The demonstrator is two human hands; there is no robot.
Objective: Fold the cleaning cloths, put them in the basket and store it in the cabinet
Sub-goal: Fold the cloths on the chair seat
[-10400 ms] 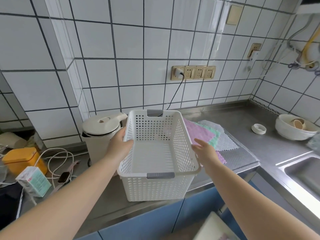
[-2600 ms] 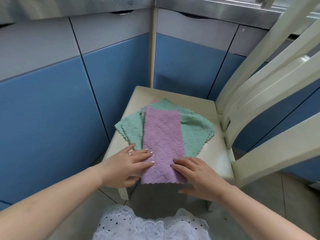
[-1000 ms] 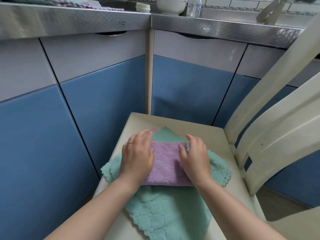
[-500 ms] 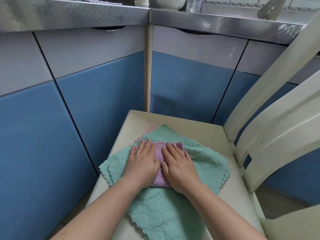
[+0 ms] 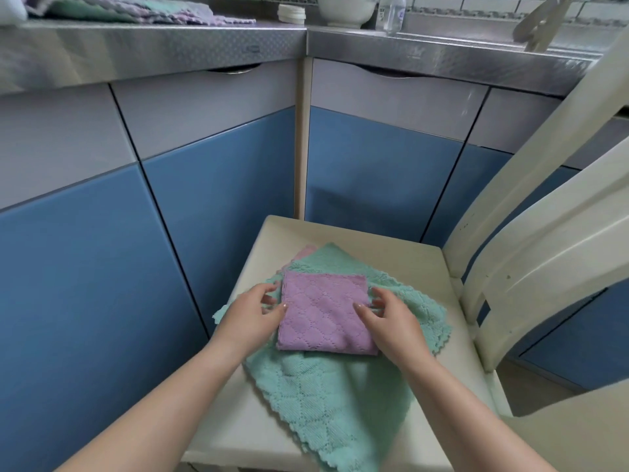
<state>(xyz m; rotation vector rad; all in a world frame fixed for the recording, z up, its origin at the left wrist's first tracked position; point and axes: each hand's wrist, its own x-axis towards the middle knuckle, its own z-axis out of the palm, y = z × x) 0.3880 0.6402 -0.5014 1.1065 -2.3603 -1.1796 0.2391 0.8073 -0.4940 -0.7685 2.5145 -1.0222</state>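
Folding looks finished on the purple cloth [image 5: 326,313], a neat square lying on spread green cloths [image 5: 326,396] on the chair seat [image 5: 401,264]. Left hand [image 5: 250,316] and right hand [image 5: 388,316] each pinch one side edge, thumb on top. Next it likely needs lifting flat to the basket, unseen here; more cloths [image 5: 136,10] wait on the desk [image 5: 153,46].

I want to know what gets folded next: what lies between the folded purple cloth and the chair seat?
In the head view, unfolded green cloths lie spread between the folded purple cloth and the chair seat; a pink cloth corner peeks out beneath.
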